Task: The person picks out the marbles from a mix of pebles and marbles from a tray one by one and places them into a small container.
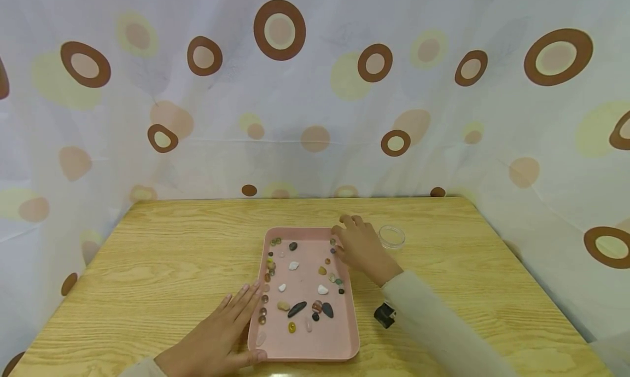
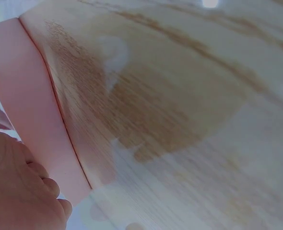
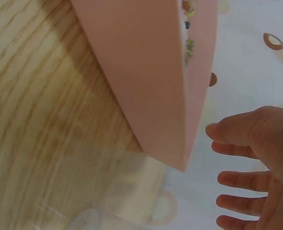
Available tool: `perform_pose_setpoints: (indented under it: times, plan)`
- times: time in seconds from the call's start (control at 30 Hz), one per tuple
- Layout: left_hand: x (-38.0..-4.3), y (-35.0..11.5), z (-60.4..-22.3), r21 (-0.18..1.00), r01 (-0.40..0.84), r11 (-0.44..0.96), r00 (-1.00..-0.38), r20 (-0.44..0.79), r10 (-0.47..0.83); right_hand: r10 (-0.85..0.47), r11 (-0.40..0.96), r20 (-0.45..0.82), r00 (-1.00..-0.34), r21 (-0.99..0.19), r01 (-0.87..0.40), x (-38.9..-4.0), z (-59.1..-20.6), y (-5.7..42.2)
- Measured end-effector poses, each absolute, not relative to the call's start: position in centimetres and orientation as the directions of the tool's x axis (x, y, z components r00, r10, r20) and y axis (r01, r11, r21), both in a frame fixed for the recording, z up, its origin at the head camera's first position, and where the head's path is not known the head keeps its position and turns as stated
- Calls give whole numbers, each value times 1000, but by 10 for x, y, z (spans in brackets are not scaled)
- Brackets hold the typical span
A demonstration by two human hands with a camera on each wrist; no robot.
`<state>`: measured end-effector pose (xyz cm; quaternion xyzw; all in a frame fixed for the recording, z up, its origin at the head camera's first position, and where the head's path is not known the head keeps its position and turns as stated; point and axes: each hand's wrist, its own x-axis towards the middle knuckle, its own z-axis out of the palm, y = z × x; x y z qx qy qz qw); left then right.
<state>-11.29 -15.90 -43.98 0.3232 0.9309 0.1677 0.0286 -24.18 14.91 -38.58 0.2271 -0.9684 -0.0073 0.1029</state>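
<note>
A pink rectangular tray point(image 1: 325, 344) lies on the table, holding many small polished stones. Several line its left and right walls. White stones point(image 1: 322, 289), a long dark stone point(image 1: 297, 309), a striped reddish stone point(image 1: 317, 307) and a yellow stone point(image 1: 292, 327) are spread over its floor. My left hand point(image 1: 219, 333) rests along the left rim, fingers extended and thumb at the near left corner. Over the far right corner hovers my right hand point(image 1: 361, 248), its fingers loosely bent. In the right wrist view, thumb point(image 3: 232, 128) and fingers stand apart with nothing between them.
Just right of the tray's far corner sits a clear round dish or lid point(image 1: 391, 237). A small black object point(image 1: 384, 314) shows beside the right sleeve point(image 1: 433, 322). Behind the wood-grain table point(image 1: 187, 245) hangs a white curtain point(image 1: 315, 92) with brown and yellow rings.
</note>
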Motion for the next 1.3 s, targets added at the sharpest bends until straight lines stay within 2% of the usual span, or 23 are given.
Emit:
perform_pose_setpoints:
  times: [0.53, 1.0, 1.3]
  plan:
    - [-113, -158, -438, 322, 600, 732, -785, 60, 617, -433, 897, 182, -883, -12, -442, -249, -405, 145]
    - [-113, -159, -439, 326, 597, 733, -786, 55, 615, -419, 908, 191, -888, 73, -412, -264, -420, 139]
    - [-113, -159, -438, 334, 595, 731, -786, 48, 617, -364, 931, 178, -914, 54, -360, -269, -424, 134]
